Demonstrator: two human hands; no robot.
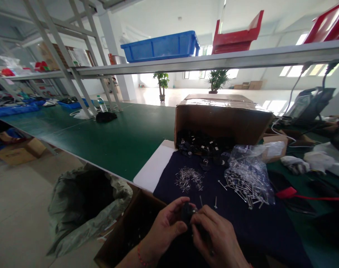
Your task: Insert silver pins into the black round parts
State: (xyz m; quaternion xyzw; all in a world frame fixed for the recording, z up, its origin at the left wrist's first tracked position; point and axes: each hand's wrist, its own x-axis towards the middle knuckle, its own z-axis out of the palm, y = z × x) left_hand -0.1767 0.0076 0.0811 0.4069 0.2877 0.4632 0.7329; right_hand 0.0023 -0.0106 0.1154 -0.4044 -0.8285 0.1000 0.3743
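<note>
Low in the middle, my left hand (165, 225) grips a small black part (186, 213) between thumb and fingers. My right hand (216, 234) is closed, its fingertips pinched against the part's right side by a small shiny metal bit (194, 210). Something dark and slender shows under the right palm, too shadowed to name. Just beyond the hands, on a dark blue cloth (169, 182), lie a single metal pin (215, 202) with a head and a heap of small metal pins (188, 178). To their right, longer headed pins (246, 190) spill from a clear plastic bag (249, 163).
An open cardboard box (225, 115) on its side holds many black parts (200, 143). Below the green table (110, 145) stand a lined sack (88, 201) and another carton (124, 227). A shelf (158, 66) carries a blue crate (160, 46). A red strap (288, 192) lies right.
</note>
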